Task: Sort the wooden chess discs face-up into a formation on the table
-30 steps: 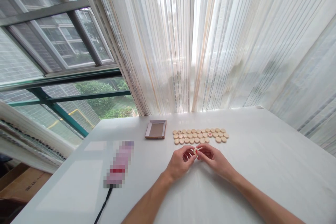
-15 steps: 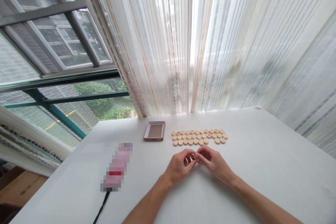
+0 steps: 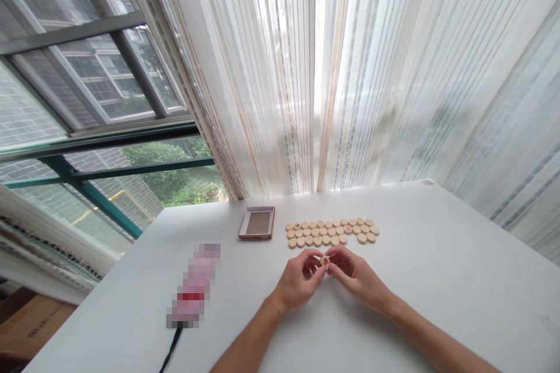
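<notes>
Between the fingertips of both hands is a round wooden xiangqi piece (image 3: 325,263), its red-character face turned toward me. My left hand (image 3: 301,277) pinches it from the left, and my right hand (image 3: 351,271) grips it from the right. Just beyond the hands, several more xiangqi pieces (image 3: 324,232) lie in three close rows, nearly all with plain sides up. One with a red character (image 3: 348,229) and one with a black character (image 3: 298,225) lie face up. The front row has a gap toward its right end.
A shallow open box (image 3: 257,223) sits left of the rows. Further left lies a pixelated pink object (image 3: 195,285) with a black cord (image 3: 171,349). Curtains (image 3: 280,70) hang along the far edge of the white table (image 3: 437,256); a window (image 3: 109,87) is at left.
The xiangqi piece in my fingers has turned, so its red character now faces me. Both hands stay in nearly the same place, and the camera view has tilted slightly.
</notes>
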`<state>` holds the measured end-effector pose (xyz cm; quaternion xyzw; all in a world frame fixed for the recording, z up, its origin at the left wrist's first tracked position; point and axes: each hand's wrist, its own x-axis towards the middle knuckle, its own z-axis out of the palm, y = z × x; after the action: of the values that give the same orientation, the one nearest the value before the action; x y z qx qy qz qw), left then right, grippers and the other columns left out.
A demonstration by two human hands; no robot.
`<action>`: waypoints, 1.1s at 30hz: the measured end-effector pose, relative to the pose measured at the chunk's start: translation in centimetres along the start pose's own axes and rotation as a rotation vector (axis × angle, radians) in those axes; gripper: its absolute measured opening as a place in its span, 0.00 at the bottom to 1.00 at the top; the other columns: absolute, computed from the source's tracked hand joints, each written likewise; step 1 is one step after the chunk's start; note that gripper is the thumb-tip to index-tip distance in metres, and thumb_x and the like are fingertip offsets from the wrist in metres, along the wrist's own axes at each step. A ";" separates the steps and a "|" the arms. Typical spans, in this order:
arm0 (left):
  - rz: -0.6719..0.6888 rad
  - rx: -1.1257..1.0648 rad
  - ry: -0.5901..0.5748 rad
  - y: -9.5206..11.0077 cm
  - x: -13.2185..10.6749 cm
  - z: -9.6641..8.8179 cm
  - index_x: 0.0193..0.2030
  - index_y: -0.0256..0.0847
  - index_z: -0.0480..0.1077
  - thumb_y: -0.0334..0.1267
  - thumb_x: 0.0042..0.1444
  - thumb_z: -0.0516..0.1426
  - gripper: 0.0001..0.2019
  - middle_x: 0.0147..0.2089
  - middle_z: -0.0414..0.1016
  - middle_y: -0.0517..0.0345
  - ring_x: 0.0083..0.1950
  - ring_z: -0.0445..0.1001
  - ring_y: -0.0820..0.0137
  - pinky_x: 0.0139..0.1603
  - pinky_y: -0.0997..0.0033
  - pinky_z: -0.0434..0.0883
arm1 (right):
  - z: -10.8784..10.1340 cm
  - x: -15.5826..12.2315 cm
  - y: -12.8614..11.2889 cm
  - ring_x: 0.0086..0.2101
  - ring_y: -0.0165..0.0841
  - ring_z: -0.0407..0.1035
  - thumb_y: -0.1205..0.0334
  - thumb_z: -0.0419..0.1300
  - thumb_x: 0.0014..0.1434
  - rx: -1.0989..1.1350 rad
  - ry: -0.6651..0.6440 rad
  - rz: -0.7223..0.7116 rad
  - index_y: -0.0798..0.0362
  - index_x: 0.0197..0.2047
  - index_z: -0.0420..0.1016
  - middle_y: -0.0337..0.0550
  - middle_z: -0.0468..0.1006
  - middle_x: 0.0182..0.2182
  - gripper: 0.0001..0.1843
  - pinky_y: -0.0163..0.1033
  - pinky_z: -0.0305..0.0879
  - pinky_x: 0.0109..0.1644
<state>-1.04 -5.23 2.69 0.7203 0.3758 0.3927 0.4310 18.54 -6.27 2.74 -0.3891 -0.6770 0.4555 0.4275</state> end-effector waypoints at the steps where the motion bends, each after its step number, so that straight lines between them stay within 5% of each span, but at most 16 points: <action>1: -0.005 -0.020 -0.010 0.0 0.0 0.0 0.51 0.39 0.70 0.43 0.62 0.58 0.14 0.37 0.80 0.52 0.34 0.76 0.69 0.34 0.74 0.71 | 0.0 0.0 0.0 0.40 0.37 0.75 0.54 0.57 0.67 0.013 -0.005 0.001 0.49 0.47 0.69 0.43 0.78 0.38 0.10 0.42 0.72 0.47; 19: -0.081 -0.078 0.028 -1.0 0.1 0.3 0.41 0.38 0.68 0.49 0.64 0.55 0.14 0.31 0.80 0.53 0.32 0.79 0.68 0.32 0.74 0.71 | 0.3 -0.3 -1.1 0.38 0.36 0.74 0.46 0.54 0.67 -0.086 -0.075 -0.016 0.50 0.44 0.71 0.44 0.79 0.37 0.16 0.41 0.72 0.45; 33: 0.001 -0.033 -0.009 -0.5 0.0 0.1 0.50 0.38 0.68 0.44 0.61 0.59 0.15 0.34 0.77 0.54 0.32 0.74 0.71 0.32 0.76 0.69 | 0.3 0.0 -1.1 0.39 0.36 0.74 0.47 0.55 0.66 -0.063 -0.008 -0.020 0.50 0.44 0.70 0.44 0.78 0.38 0.15 0.42 0.72 0.46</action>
<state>-1.05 -5.05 2.23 0.7149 0.3669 0.3956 0.4446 18.13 -6.67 3.73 -0.3938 -0.6966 0.4313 0.4167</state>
